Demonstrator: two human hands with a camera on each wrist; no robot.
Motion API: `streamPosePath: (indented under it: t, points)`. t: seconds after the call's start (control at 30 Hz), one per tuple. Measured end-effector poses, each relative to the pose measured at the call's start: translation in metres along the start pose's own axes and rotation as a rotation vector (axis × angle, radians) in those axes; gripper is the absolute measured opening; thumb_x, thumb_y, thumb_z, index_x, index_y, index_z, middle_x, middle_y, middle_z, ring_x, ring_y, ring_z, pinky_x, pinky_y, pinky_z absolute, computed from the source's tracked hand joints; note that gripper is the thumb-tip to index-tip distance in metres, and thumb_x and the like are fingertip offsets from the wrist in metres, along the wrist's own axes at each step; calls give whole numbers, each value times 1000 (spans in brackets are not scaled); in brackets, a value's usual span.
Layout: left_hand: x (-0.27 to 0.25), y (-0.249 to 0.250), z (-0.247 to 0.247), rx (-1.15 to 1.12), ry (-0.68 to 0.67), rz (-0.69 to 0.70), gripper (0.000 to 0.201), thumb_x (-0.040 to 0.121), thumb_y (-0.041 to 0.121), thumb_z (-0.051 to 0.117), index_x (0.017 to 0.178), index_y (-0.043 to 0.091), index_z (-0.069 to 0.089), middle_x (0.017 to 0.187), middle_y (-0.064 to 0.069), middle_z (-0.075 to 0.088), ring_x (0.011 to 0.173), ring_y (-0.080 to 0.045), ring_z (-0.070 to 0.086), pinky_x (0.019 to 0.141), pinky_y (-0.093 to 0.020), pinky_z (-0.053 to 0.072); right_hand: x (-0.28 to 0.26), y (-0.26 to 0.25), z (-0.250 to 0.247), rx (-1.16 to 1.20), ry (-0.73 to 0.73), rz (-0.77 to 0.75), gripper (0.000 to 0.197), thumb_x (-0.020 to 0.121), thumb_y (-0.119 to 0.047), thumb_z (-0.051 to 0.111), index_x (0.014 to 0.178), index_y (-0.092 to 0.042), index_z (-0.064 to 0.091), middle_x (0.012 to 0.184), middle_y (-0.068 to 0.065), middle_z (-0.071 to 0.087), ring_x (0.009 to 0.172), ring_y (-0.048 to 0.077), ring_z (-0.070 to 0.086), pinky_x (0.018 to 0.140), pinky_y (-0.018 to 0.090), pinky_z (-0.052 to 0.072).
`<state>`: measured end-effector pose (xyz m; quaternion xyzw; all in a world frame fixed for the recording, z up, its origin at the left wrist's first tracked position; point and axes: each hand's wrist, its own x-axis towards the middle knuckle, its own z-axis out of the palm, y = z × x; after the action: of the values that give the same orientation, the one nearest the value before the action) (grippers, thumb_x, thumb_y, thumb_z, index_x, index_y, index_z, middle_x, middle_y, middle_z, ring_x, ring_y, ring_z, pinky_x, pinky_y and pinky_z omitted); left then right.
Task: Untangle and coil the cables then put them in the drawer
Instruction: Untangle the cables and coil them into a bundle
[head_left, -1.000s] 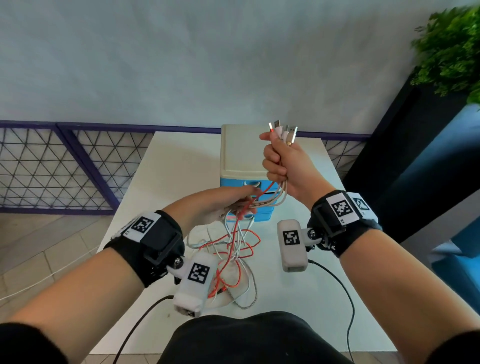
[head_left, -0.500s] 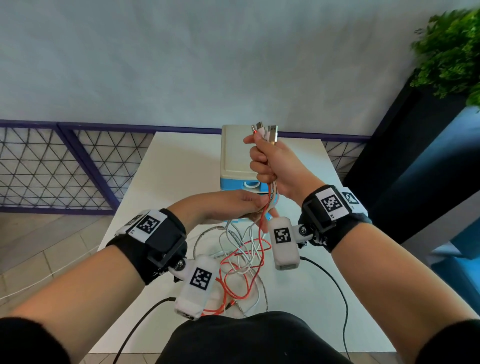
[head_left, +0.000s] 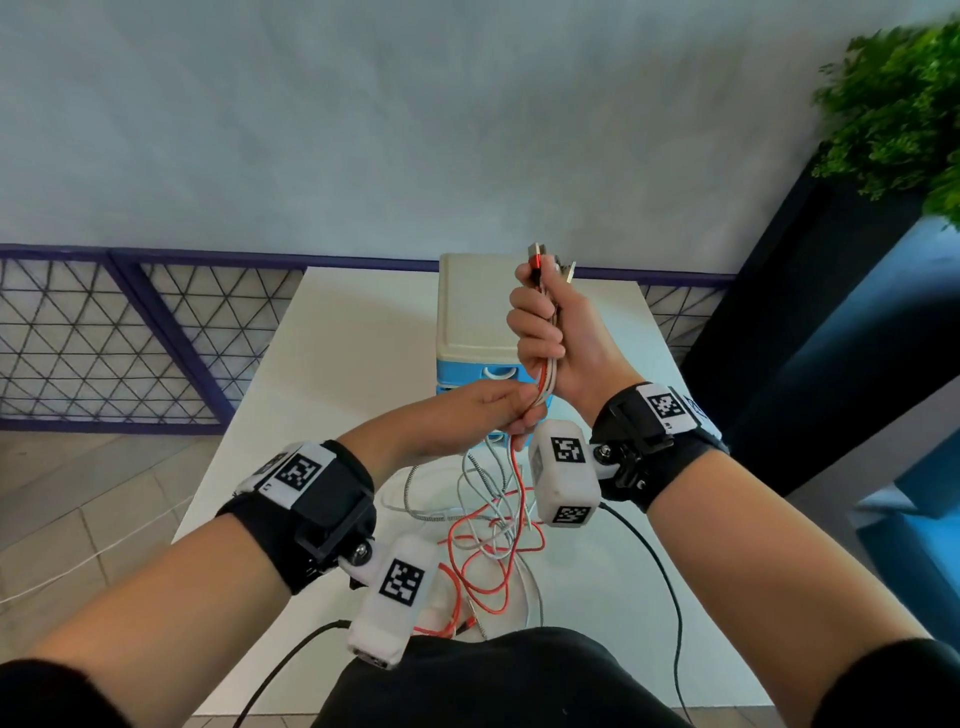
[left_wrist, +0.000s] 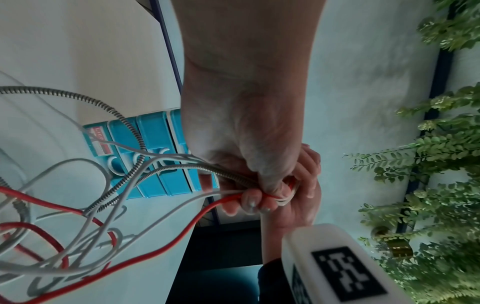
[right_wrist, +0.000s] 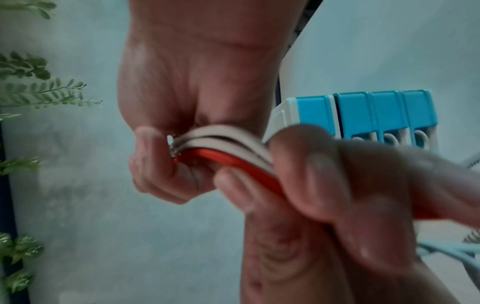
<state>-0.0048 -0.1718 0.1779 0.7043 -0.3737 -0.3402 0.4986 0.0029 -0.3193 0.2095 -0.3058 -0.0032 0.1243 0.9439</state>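
My right hand (head_left: 545, 332) is raised in a fist round a bundle of cables (head_left: 544, 376), red, white and braided grey, with their metal plugs (head_left: 540, 257) sticking up above the fingers. Just below it my left hand (head_left: 498, 410) pinches the same bundle (left_wrist: 259, 191). The loose lengths hang down into a tangle (head_left: 493, 540) on the white table (head_left: 332, 332). Behind the hands stands a small drawer unit (head_left: 470, 312) with a cream top and blue drawers (left_wrist: 153, 148), all of them closed. The right wrist view shows the cables (right_wrist: 228, 148) running between both hands.
A purple-framed mesh railing (head_left: 104, 338) runs behind the table. A dark planter with green foliage (head_left: 893, 114) stands at the right. Black leads (head_left: 670, 582) trail from the wrist cameras over the table's near edge.
My right hand has drifted left with the plug ends. My left hand has come up closer under it, and the tangle hangs a little straighter.
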Motion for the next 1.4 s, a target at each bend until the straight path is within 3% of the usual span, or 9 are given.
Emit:
streamPosePath:
  t: [0.1, 0.27, 0.47, 0.6, 0.7, 0.83, 0.97, 1.23, 1.4]
  points:
    - [3, -2, 1, 41, 13, -10, 50, 103, 35, 25, 88, -5, 52, 84, -11, 46, 82, -17, 49, 86, -25, 40, 0, 1, -1, 59, -31, 58, 38, 100, -48, 36, 85, -16, 51, 48, -7, 35, 38, 4, 17, 25, 13, 19]
    - [7, -2, -1, 109, 28, 10, 41, 102, 37, 31, 70, 24, 55, 60, 1, 47, 61, -16, 45, 65, -15, 41, -2, -8, -1, -314, 149, 69, 40, 100, -52, 35, 77, -20, 43, 50, -10, 28, 34, 2, 21, 26, 14, 18]
    - [5, -18, -14, 128, -58, -134, 56, 98, 47, 26, 69, 9, 54, 56, 1, 48, 72, -16, 67, 82, -20, 47, -10, -19, -4, -342, 199, 18, 40, 100, -51, 34, 71, -23, 38, 47, -9, 26, 32, 1, 21, 28, 14, 13]
    - [-1, -37, -21, -78, -4, -126, 51, 97, 47, 23, 82, 11, 56, 63, 3, 51, 80, -18, 64, 85, -23, 47, -16, -29, -9, -343, 220, -3, 40, 100, -50, 33, 71, -23, 38, 46, -9, 25, 31, 0, 21, 27, 13, 13]
    - [0, -40, -21, -188, 97, -157, 44, 96, 49, 33, 76, 16, 55, 59, 6, 43, 63, -13, 50, 85, -34, 44, -17, -27, -11, -410, 231, 19, 39, 99, -50, 36, 72, -23, 40, 47, -10, 25, 32, 0, 20, 27, 13, 12]
    - [6, -26, -24, 153, 213, -149, 37, 100, 36, 38, 72, 18, 52, 56, 12, 42, 51, -3, 40, 65, -23, 40, -14, -20, -10, -656, 252, 52, 35, 99, -41, 47, 69, -25, 36, 50, -12, 23, 35, 1, 18, 28, 13, 15]
    - [13, -7, -33, 618, 195, -106, 31, 100, 32, 39, 73, 19, 50, 65, 10, 48, 63, -9, 44, 59, -24, 32, -10, -7, -7, -771, 307, 36, 33, 100, -34, 48, 71, -22, 39, 49, -9, 27, 36, 3, 21, 29, 14, 19]
    - [17, 16, -41, 680, 214, -37, 6, 94, 21, 52, 91, 20, 48, 75, 4, 57, 69, -14, 53, 59, -22, 38, -1, 18, -6, -864, 411, -78, 26, 101, -31, 45, 84, -13, 54, 65, -1, 57, 60, 9, 59, 53, 24, 48]
    - [20, 12, -41, 595, 269, 37, 38, 86, 15, 61, 93, 23, 25, 82, -14, 57, 66, -26, 52, 62, -43, 47, 2, 39, -13, -609, 303, 56, 28, 103, -31, 42, 107, -8, 56, 86, 14, 66, 78, 29, 67, 83, 50, 53]
